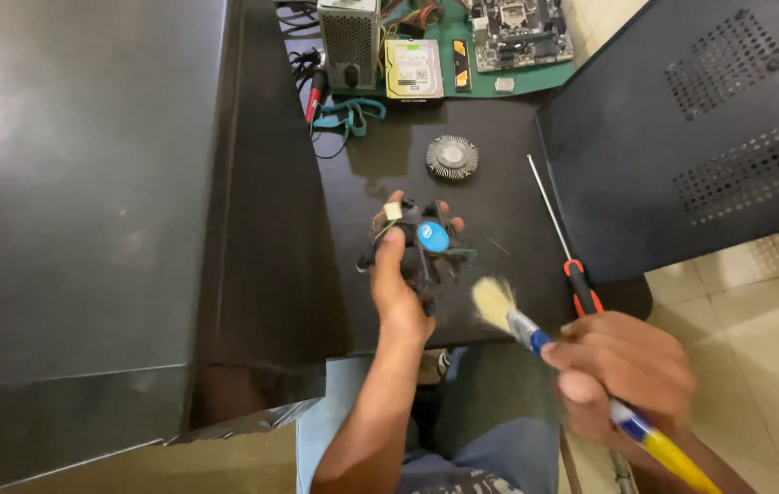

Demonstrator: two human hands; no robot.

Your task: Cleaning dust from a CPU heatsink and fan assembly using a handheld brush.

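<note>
Left hand [396, 284] fingers grip fan [421, 242] mid-frame over dark counter [499, 210]; right hand [623, 366], lower right, fingers closed on brush [508, 316]. Heatsink [452, 156], screwdriver [565, 252] on counter; tiled floor [756, 311] at right.

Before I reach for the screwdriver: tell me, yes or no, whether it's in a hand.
No. The screwdriver lies on the table; the right hand holds a brush.

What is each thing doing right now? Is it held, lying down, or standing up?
Cooler fan: held up in the left hand.
Paintbrush: gripped in the right hand, bristles near the fan.
Round heatsink: lying flat on the black table.
Screwdriver: lying on the table, untouched.
Hard drive: lying flat.
Power supply: standing upright.
</note>
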